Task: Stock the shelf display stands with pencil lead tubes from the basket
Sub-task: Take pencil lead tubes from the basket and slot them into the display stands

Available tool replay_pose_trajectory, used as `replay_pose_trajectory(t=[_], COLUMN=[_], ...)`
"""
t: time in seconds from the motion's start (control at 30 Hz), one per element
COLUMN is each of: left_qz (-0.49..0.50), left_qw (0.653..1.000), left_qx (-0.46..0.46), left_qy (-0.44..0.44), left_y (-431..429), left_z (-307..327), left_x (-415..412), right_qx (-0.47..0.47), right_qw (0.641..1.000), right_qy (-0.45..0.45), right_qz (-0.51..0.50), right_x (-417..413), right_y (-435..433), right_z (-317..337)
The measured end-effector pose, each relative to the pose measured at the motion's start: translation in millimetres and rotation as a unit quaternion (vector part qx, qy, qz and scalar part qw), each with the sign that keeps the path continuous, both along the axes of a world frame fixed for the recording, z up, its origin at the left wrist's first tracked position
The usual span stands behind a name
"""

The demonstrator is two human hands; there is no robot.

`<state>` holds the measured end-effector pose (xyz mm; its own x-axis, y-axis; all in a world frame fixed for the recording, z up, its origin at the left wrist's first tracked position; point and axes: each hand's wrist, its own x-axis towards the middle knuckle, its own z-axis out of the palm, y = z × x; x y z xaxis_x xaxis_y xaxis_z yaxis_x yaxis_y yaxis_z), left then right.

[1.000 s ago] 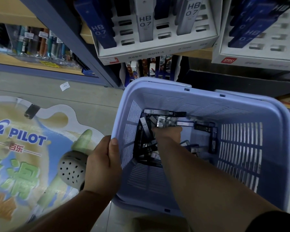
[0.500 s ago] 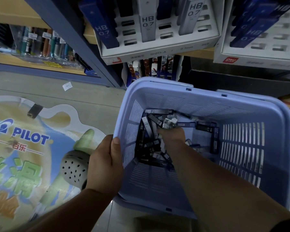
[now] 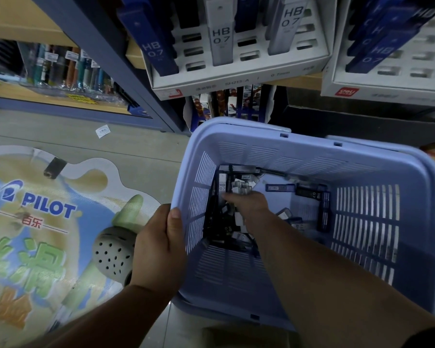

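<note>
The left hand (image 3: 161,249) holds the left rim of the lavender basket (image 3: 362,151), its grip tight on the plastic, with the thumb hooked over the edge and the fingers hidden on the outside wall. The right hand (image 3: 248,203) reaches down inside the basket, near its left wall. Its grip is narrow, with the fingers curled round a small bunch of pale tubes (image 3: 241,188) that are blurred at the fingertips.

More pencil lead tubes (image 3: 308,191), mostly black and dark blue, lie loose across the basket bottom. Most are heaped under and left of the right forearm, and a few lie toward the right wall.

Above the basket, 2 white display stands sit side by side on the shelf. The left stand (image 3: 236,79) holds upright tubes marked HB 0.7, with several of its slots unfilled. The right stand (image 3: 387,81) holds dark blue tubes.

On the floor, a grey perforated shoe (image 3: 113,252) rests on a PILOT floor sticker (image 3: 48,209), just left of the left hand.
</note>
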<state>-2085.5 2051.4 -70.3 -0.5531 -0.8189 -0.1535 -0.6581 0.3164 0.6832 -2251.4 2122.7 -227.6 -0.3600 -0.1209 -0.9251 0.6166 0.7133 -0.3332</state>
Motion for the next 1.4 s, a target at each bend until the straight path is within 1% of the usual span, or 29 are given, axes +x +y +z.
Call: replay_pose_trajectory(t=[0.1, 0.33, 0.57, 0.77, 0.9, 1.03, 1.27, 1.4], left_qz=[-0.002, 0.003, -0.003, 0.000, -0.003, -0.002, -0.001, -0.001], left_qw=[1.000, 1.000, 1.000, 1.000, 1.000, 1.000, 1.000, 1.000], left_qx=[-0.003, -0.004, -0.006, -0.002, 0.001, -0.002, 0.004, 0.006], left_qy=[-0.002, -0.004, -0.010, -0.017, -0.013, -0.012, -0.014, -0.012], left_y=[0, 0, -1, -1, -1, -1, -1, -1], left_z=[-1, -1, -4, -5, -6, -5, -5, -5], left_x=[1, 0, 1, 2, 3, 2, 2, 2], right_qx=[-0.010, -0.034, -0.066, -0.125, -0.153, -0.180, -0.157, -0.125], right_qw=[1.000, 0.997, 0.994, 0.991, 0.987, 0.983, 0.986, 0.990], right_qy=[-0.015, 0.017, 0.030, 0.038, 0.050, 0.030, 0.019, -0.010], right_qz=[0.022, 0.069, 0.081, 0.022, 0.001, -0.018, -0.051, -0.064], right_x=[1, 11, 7, 14, 13, 10, 9, 7], right_y=[-2, -10, -7, -2, -5, -11, -25, -30], right_z=[-5, -5, -3, 0, 5, 12, 19, 21])
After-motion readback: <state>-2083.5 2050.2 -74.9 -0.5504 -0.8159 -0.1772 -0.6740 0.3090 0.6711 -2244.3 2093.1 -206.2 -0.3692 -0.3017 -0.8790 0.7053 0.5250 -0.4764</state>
